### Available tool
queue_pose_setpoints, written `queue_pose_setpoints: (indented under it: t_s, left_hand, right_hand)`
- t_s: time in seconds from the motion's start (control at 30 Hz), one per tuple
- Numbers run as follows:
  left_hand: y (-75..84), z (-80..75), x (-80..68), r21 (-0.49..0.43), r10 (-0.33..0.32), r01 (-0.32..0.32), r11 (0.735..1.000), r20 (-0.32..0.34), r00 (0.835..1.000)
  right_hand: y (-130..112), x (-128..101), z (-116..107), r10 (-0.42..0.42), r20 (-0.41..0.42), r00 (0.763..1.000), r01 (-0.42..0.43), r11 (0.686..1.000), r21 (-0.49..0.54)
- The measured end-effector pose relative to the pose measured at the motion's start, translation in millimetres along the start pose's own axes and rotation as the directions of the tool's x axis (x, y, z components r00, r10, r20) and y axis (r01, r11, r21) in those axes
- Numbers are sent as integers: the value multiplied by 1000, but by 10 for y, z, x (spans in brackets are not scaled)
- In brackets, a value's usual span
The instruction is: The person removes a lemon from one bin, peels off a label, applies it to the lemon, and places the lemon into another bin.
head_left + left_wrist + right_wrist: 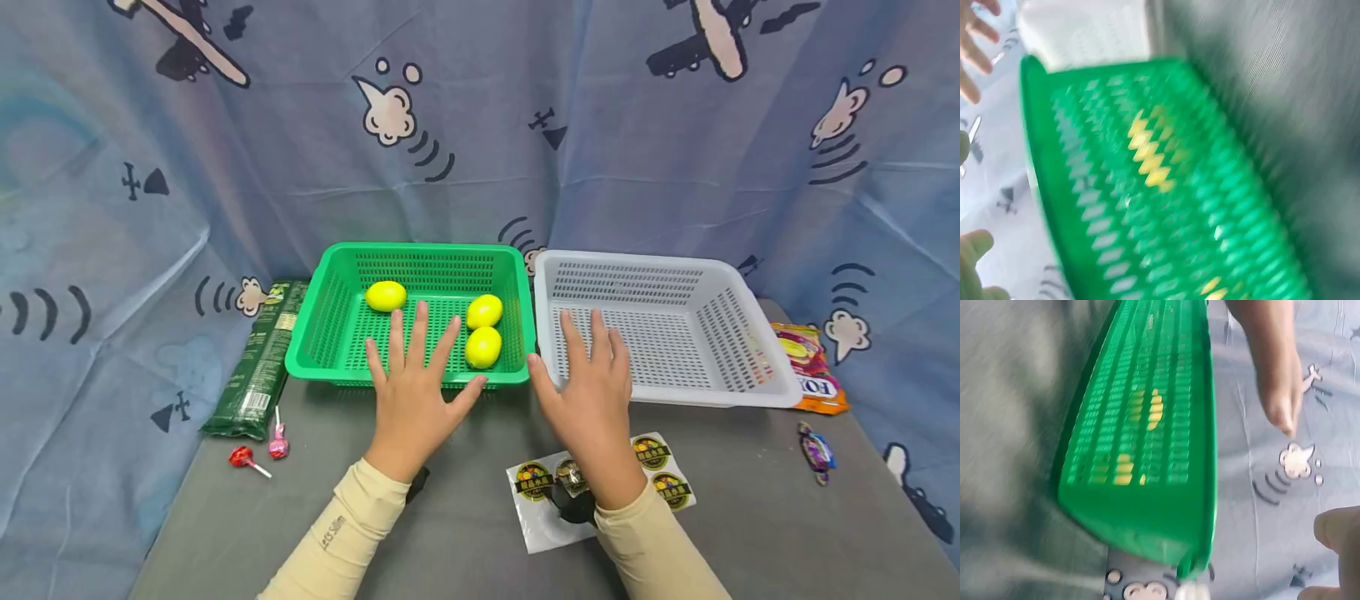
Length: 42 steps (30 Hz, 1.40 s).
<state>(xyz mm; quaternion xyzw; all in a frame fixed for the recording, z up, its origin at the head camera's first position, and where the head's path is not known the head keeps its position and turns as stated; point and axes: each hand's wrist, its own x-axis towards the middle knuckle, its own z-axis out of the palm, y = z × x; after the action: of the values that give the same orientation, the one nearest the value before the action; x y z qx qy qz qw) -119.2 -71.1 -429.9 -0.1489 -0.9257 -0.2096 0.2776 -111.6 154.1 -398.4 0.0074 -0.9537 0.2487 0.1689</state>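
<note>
Both hands were flat, fingers spread and straight, holding nothing. Left hand [415, 385] sat at lower centre of the head view, fingertips over the near rim of the green basket [322, 350]; contact could not be told. Right hand [592, 398] was just right of it, fingertips at the near-left corner of the white basket [750, 392], wrist over the sticker sheet [540, 521]. The green basket was centre frame, touching or nearly touching the white one on its right. Three lemons lay in the green basket: one lemon [386, 296] at the back left, a second lemon [484, 312] and a third lemon [483, 347] close together at the right side. Both wrist views were motion-blurred, showing only green mesh [1147, 206] with yellow behind it. Outward: a dark green packet [258, 367] left of the green basket, two lollipops [258, 450] at its near end, an orange snack bag [813, 375] right of the white basket, a wrapped candy [816, 452] below that. All rested on a grey table [750, 533] with a blue printed cloth [480, 125] behind.
</note>
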Motion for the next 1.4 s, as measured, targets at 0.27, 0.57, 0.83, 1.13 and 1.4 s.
queue_pose_setpoints:
  t_s: [0.27, 0.57, 0.83, 1.13, 1.4]
  left_hand:
    - [-353, -493, 710, 29, -51, 46, 999, 251, 967]
    - [-850, -485, 1609, 3, -71, 99, 995, 716, 695]
    - [-1318, 25, 1729, 62, -173, 232, 971, 852, 494]
    - [-1550, 320, 1592, 82, -253, 321, 944, 803, 540]
    - [-1628, 332, 1537, 54, -230, 284, 957, 740, 633]
  right_hand:
    - [-374, -2, 261, -103, 107, 989, 106, 994, -23]
    - [-552, -119, 430, -97, 95, 991, 101, 994, -36]
    - [-552, -132, 433, -110, 84, 990, 112, 993, -26]
    - [-541, -122, 401, -123, 87, 989, 125, 992, -28]
    - [-523, -110, 425, -126, 97, 987, 130, 991, -34]
